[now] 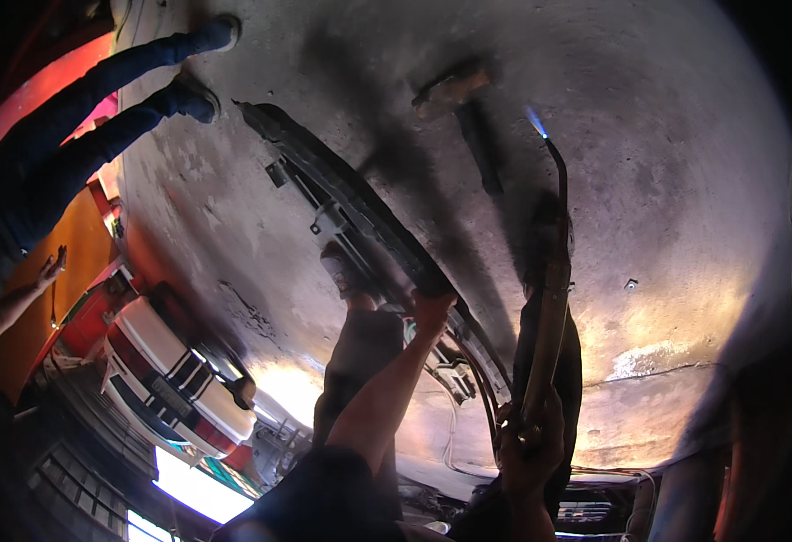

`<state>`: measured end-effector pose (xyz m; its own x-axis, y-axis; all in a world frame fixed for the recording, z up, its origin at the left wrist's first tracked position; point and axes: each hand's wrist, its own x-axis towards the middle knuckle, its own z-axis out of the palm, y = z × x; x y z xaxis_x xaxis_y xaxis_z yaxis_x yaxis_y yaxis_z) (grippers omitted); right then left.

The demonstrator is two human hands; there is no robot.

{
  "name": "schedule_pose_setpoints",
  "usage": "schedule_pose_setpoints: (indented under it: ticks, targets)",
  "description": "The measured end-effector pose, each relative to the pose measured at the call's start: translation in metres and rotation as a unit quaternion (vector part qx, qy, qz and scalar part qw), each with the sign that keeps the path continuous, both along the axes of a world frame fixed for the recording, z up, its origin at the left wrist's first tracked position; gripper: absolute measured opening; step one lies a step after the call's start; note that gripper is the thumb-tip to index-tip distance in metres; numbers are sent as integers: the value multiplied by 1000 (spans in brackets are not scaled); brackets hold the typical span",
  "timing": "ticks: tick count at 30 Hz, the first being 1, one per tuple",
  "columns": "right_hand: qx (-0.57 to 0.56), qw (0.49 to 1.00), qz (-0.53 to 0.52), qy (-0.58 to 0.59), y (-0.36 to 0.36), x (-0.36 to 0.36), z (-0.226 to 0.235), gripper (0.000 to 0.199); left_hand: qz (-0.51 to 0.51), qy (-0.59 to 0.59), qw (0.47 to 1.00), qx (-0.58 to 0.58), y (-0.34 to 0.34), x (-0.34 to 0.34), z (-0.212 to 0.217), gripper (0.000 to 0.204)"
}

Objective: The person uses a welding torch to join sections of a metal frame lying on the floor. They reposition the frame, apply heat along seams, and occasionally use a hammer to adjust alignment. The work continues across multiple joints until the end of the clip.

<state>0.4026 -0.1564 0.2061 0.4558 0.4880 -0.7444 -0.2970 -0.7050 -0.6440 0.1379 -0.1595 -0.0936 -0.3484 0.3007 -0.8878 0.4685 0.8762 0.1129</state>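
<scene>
Grey, worn concrete floor, cracked toward four o'clock. A hammer with a rust-brown head and dark handle lies at one o'clock; a small fragment, too small to identify, at three. Another person's dark shoes rest between ten and eleven.

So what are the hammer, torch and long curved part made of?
Hammer head: probably iron or steel, rusty, from its mottled brown surface; its dark handle could be wood or plastic.
Torch: likely metal, its thin neck dark, its body dull brass-coloured.
Long curved part: dark, matte, perhaps plastic or painted metal; the shade leaves it open.
</scene>
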Motion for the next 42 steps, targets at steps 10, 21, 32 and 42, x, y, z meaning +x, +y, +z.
schedule_pose_setpoints:
  ticks: [10,21,32,42]
  targets:
    - [-65,997,-45,22,-19,-32,1,65,90,-212,973,5,42,-110,170,22]
    - [5,987,-117,109,-18,-77,4,78,113,-170,977,-62,64,-166,212,35]
    - [-20,982,-135,131,2,-78,10,86,94,-210,971,-72,64,-150,190,18]
    - [-74,996,-21,42,17,-91,9,71,33,21,999,13,68,-20,69,58]
